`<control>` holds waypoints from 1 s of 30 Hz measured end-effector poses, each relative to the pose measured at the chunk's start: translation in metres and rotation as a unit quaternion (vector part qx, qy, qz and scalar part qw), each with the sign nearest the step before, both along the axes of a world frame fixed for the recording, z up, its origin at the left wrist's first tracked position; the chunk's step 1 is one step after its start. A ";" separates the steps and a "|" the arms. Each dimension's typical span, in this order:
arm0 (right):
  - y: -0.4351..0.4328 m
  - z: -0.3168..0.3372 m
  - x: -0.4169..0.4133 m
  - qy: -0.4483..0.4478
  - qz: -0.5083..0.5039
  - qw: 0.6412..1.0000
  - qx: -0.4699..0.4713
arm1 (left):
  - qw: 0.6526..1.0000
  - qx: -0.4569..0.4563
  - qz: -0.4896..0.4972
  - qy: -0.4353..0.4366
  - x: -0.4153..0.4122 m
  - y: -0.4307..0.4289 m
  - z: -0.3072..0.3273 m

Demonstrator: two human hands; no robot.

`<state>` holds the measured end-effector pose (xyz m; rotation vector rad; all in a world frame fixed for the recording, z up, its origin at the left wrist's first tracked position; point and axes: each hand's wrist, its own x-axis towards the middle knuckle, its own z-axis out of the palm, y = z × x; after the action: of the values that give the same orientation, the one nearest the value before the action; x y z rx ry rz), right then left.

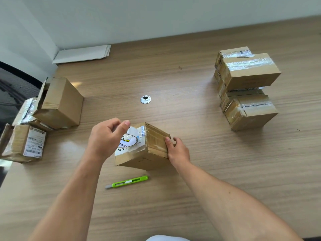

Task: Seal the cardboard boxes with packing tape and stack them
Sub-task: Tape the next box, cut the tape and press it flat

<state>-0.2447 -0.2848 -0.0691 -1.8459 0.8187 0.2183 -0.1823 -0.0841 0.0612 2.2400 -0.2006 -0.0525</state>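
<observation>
An office is indicated: a wide wood-grain desk (191,171), fitted with a round metal cable port (145,99) at the frame's centre, is set against a plain white wall (139,18). A black mesh chair (15,87) is seen at the left edge, and flat white sheets (83,53) are stacked at upper left.

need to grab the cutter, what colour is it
The cutter is bright green, white slider; best in head view.

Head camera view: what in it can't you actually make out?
All in the head view:
- tape roll: partly covered by the left hand; its grip is unclear.
- shipping label on the left box: print too small.
- centre box, held by the right hand: far side hidden.
- chair: cut off by the left edge.
</observation>
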 end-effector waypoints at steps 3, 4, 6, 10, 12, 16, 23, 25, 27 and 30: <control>-0.002 0.005 0.002 -0.016 0.003 0.996 -0.084 | 0.999 0.029 -0.017 -0.014 -0.004 -0.019 0.003; -0.001 0.006 0.003 -0.033 -0.001 0.995 -0.092 | 0.999 0.037 -0.020 -0.015 -0.004 -0.025 0.003; 0.000 0.011 0.007 -0.054 -0.005 0.995 -0.081 | 0.998 0.053 -0.025 -0.013 -0.006 -0.035 0.003; -0.002 0.027 0.012 -0.047 0.014 0.998 -0.048 | 0.998 0.062 -0.020 -0.009 -0.007 -0.046 0.004; -0.005 0.042 0.012 -0.038 0.051 0.997 -0.031 | 0.997 0.071 -0.024 -0.016 -0.007 -0.049 0.004; -0.009 0.061 0.015 -0.017 0.132 0.991 0.028 | 0.996 0.065 -0.052 -0.018 -0.006 -0.058 0.003; -0.008 0.049 0.016 -0.028 0.101 0.994 0.028 | 0.998 -0.019 -0.052 0.014 -0.007 -0.066 -0.011; -0.005 0.049 0.013 -0.050 0.070 0.995 0.047 | 0.997 -0.041 -0.055 0.033 -0.009 -0.070 -0.017; -0.003 0.045 0.009 -0.061 0.040 0.995 0.068 | 0.997 -0.043 -0.055 0.027 -0.011 -0.074 -0.020; -0.003 0.045 0.006 -0.065 0.030 0.995 0.075 | 0.996 -0.069 -0.057 0.029 -0.009 -0.075 -0.023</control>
<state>-0.2388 -0.2876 -0.0241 -1.7262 0.6403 0.1910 -0.1917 -0.1587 0.0385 2.0852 -0.2923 -0.1592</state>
